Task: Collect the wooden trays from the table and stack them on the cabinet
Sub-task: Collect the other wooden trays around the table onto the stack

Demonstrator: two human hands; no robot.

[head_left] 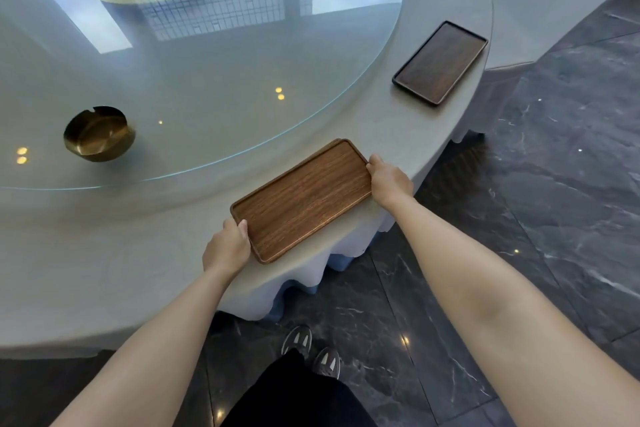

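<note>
- near the front edge of a round, cloth-covered tabletop [104, 270], a light wooden tray [301, 201] lies diagonally; it seems to rest on another tray, though i cannot be sure.
- left hand [227, 248] closed around its near short end, right hand [389, 178] closed around its far short end.
- a darker wooden tray [440, 62] sits well apart, further round the rim on the right.
- a brass ashtray [98, 133] stands on the glass turntable [207, 80], to the left.
- the cabinet is not in view.
- risk, as a judgement: the grips look shallow, so a tilted lift could let a tray slide off, or drag the cloth.
</note>
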